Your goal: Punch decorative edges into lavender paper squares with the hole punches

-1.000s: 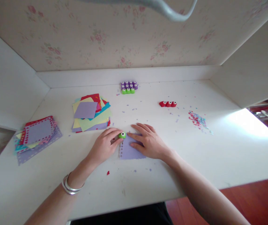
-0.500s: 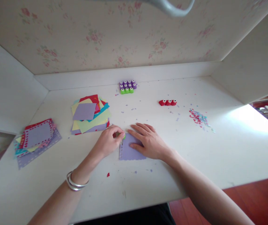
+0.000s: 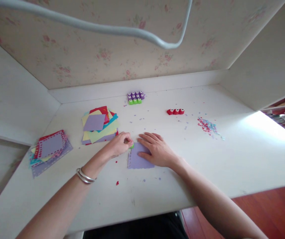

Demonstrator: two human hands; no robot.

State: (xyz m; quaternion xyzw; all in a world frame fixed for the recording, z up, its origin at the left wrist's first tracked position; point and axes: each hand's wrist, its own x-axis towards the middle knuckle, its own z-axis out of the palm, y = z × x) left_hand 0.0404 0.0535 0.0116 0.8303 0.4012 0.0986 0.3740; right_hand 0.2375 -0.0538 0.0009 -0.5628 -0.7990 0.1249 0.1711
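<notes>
A purple square of paper [image 3: 140,161] lies on the white table, with small cut-outs along its left edge and a scalloped bottom edge. My left hand [image 3: 121,144] has its fingers closed on a small green punch [image 3: 132,146] at the paper's upper left corner. Most of the punch is hidden by the fingers. My right hand [image 3: 156,150] rests flat on the upper right of the paper, fingers spread.
Behind my left hand lies a stack of coloured paper [image 3: 94,122]; further left, a pile of punched sheets [image 3: 51,146]. Purple and green punches [image 3: 135,97] stand at the back, red punches [image 3: 175,112] right of them. Confetti [image 3: 208,126] lies at the right. A pale cable [image 3: 122,30] hangs above.
The view has shifted, bringing more of the cable into sight. My left hand has turned slightly on the green punch, and a small red bit shows beside the wrist. My right hand stays on the paper.
</notes>
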